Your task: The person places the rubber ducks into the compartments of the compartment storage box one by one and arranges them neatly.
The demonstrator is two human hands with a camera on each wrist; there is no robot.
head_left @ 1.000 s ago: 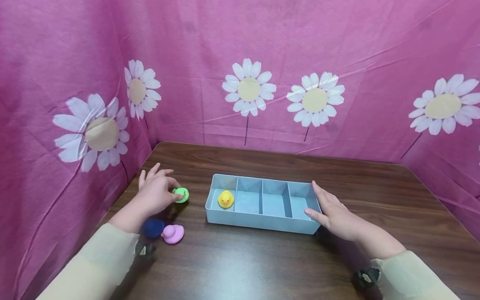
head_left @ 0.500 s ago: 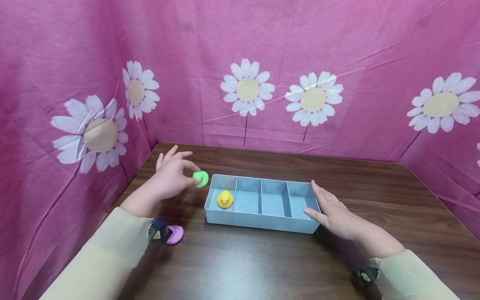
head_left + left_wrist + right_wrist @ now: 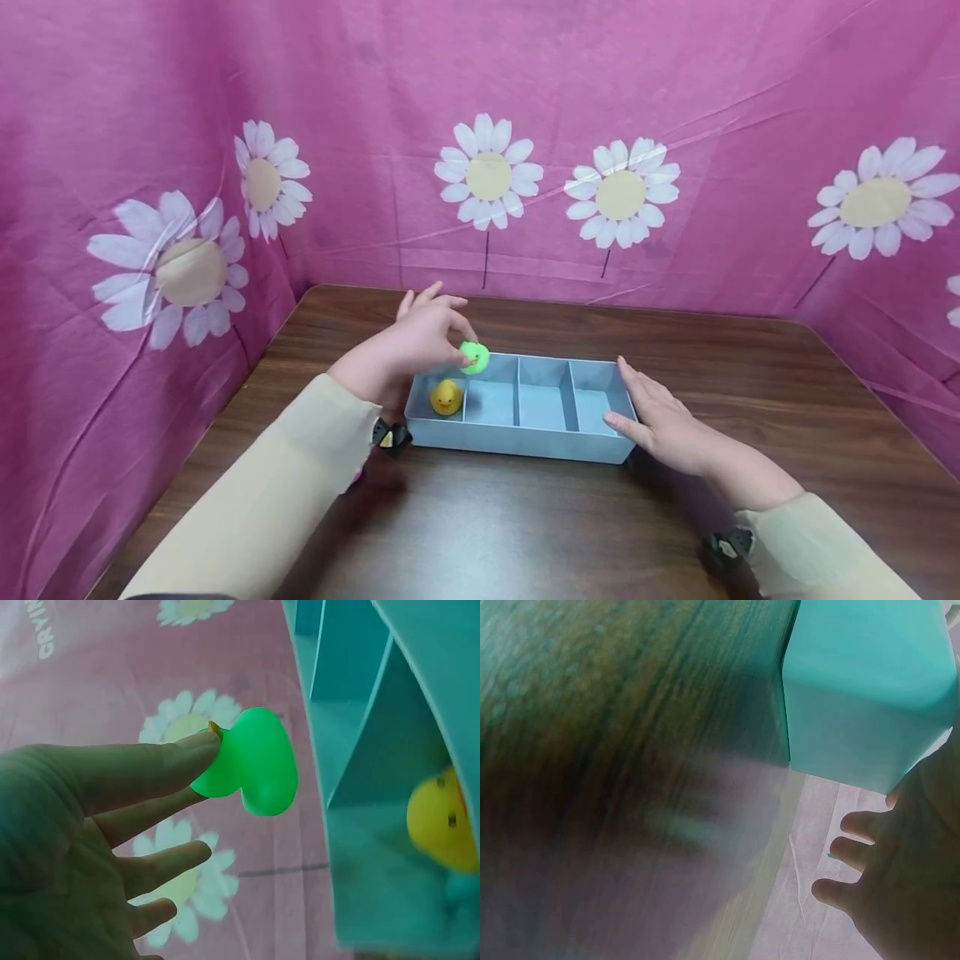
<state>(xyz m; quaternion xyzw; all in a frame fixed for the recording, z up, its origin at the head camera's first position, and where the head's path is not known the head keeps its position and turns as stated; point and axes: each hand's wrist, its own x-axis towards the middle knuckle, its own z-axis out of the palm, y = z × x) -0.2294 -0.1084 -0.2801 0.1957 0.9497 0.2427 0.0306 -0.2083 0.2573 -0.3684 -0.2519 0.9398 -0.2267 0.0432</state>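
Observation:
In the head view my left hand (image 3: 420, 342) pinches a green rubber duck (image 3: 474, 357) between thumb and forefinger, above the back rim of a light blue divided box (image 3: 517, 443). The left wrist view shows the duck (image 3: 262, 761) from close up, its orange beak by the thumb tip, with the other fingers spread. A yellow rubber duck (image 3: 446, 397) sits in the box's leftmost compartment. Against the box's right end rests my right hand (image 3: 667, 425), fingers straight and thumb over the front corner. The right wrist view has this hand (image 3: 900, 862) beside the box's end wall (image 3: 855, 735).
A sliver of a pink duck (image 3: 357, 476) peeks out beside the left sleeve (image 3: 277, 475), which covers the area around it. The brown wooden table (image 3: 510, 517) meets a pink curtain (image 3: 360, 192) with daisies at the back and sides.
My left hand has lifted the green duck off the table and carried it right, over the box. The blue duck and most of the pink one are now hidden by the sleeve. The right hand stays put.

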